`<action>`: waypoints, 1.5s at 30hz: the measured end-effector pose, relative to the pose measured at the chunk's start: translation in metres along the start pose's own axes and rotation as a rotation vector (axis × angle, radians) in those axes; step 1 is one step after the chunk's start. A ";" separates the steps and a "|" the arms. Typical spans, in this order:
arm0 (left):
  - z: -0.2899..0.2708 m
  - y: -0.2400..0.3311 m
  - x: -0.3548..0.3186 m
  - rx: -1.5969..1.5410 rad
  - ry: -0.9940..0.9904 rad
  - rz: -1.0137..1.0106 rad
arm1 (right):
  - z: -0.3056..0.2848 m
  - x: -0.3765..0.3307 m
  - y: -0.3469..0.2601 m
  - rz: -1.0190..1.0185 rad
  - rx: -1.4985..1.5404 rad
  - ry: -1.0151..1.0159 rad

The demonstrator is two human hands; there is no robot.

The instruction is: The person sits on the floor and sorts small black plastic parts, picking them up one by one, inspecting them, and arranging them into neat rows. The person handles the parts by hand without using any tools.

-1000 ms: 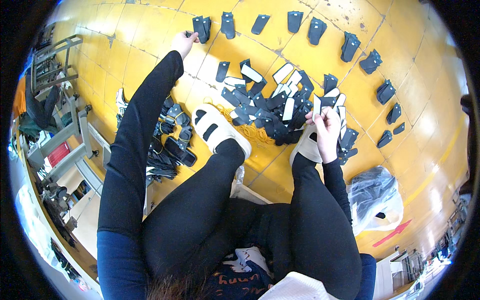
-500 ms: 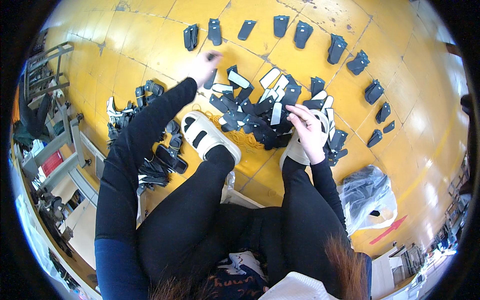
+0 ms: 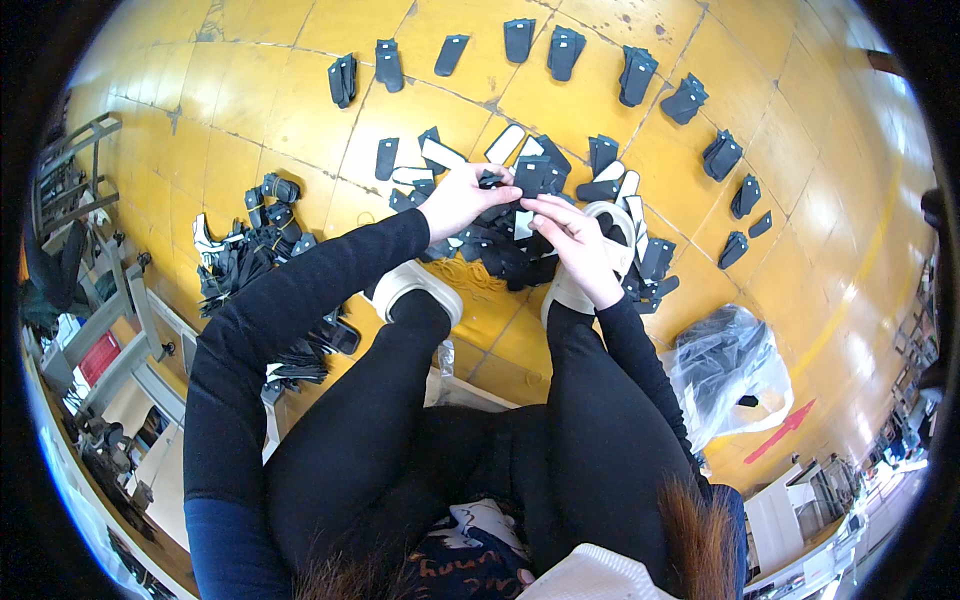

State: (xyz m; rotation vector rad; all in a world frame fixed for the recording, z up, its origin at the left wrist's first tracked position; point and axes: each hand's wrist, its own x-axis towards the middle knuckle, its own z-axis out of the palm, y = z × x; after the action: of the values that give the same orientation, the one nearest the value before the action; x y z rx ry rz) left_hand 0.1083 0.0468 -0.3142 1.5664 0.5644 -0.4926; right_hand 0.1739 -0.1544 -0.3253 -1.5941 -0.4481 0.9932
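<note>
My left hand (image 3: pixel 468 200) is over the middle pile, thumb and fingers brought together. Dark material shows by its fingertips, but I cannot tell what, if anything, they grip. My right hand (image 3: pixel 577 245) is just right of it, its stretched fingers close to the left thumb and its own thumb apart. Just beyond the fingertips is a dark flat fabric piece (image 3: pixel 536 176); whether it is held or lies on the pile I cannot tell. Below the hands lies a loose heap of dark fabric pieces (image 3: pixel 508 262), with white strips (image 3: pixel 506 144) among them.
Small dark stacks (image 3: pixel 566 53) form an arc across the yellow tiled floor (image 3: pixel 270 110). A bundled dark heap (image 3: pixel 262 250) lies left of my feet, with yellow cord (image 3: pixel 465 275) between the sandals (image 3: pixel 405 285). At right is a clear plastic bag (image 3: pixel 730 370); a metal frame (image 3: pixel 110 310) stands left.
My left hand has come right and nearer, from beside a single dark piece at the pile's left, to meet my right hand. That piece stays on the floor. The whole view has shifted slightly.
</note>
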 end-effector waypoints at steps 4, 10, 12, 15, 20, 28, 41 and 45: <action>0.000 -0.009 -0.003 -0.003 0.029 -0.027 | 0.003 0.001 -0.007 0.011 -0.005 -0.034; 0.002 -0.013 -0.006 -0.044 0.038 -0.053 | 0.005 0.000 0.001 0.054 0.069 -0.054; 0.004 -0.017 -0.007 -0.029 0.054 0.009 | 0.007 0.000 0.002 0.033 0.068 -0.047; 0.001 -0.021 -0.006 -0.017 0.025 -0.033 | 0.005 0.001 0.004 0.083 0.006 -0.030; -0.007 -0.039 -0.010 0.189 0.045 -0.165 | -0.014 0.009 0.013 -0.044 -0.762 0.205; -0.015 -0.097 -0.022 0.356 0.054 -0.187 | -0.049 0.036 0.042 -0.027 -0.877 0.136; -0.007 -0.096 -0.021 0.317 -0.008 -0.160 | -0.028 0.034 0.032 -0.063 -0.650 -0.116; -0.005 -0.079 -0.018 0.344 -0.048 -0.198 | -0.005 0.020 0.021 -0.037 -0.423 -0.291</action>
State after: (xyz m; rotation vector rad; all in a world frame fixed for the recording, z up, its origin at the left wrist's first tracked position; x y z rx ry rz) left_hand 0.0451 0.0535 -0.3641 1.8268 0.6246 -0.8092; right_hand 0.1843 -0.1485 -0.3523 -1.8086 -0.9339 1.1609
